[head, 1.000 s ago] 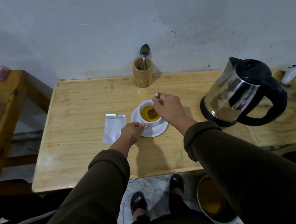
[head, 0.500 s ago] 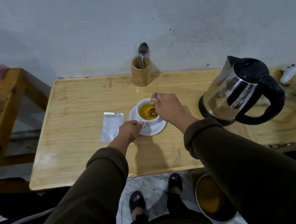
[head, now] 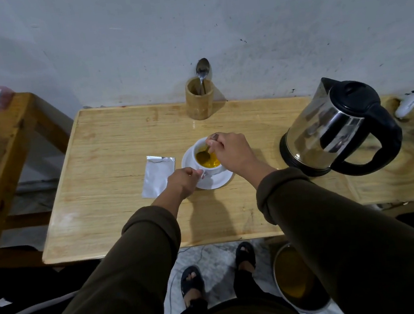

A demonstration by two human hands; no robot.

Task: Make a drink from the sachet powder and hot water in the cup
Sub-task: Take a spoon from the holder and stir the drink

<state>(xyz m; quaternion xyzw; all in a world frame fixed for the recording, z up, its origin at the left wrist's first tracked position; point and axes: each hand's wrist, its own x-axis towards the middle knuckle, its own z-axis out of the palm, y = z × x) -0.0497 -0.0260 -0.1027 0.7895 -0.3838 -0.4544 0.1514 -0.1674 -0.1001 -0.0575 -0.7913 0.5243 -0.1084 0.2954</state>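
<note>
Right hand: right hand (head: 234, 153) closed around the handle of a spoon (head: 206, 150), wrist bent down over the right side of the cup (head: 207, 158); the spoon bowl sits in the yellow drink.
Left hand: left hand (head: 183, 182) closed at the near-left side of the cup, fingers pinched where the cup's handle is; the handle itself is mostly covered.
Cup: white, on a white saucer (head: 214, 179) near the middle of the wooden table (head: 110, 148).
Sachet: silver sachet (head: 158, 175) flat on the table just left of the saucer, its near-right corner under the left wrist.
Around: steel kettle (head: 338, 126) with black lid and handle stands to the right, apart from the saucer; a wooden holder (head: 199, 98) with a second spoon (head: 202, 71) stands far, against the wall.
Blocking: both sleeved forearms cross the table's near edge.
Hard to tell: a white object (head: 408, 104) at far right is too small to identify; whether the sachet is torn open is unclear.
</note>
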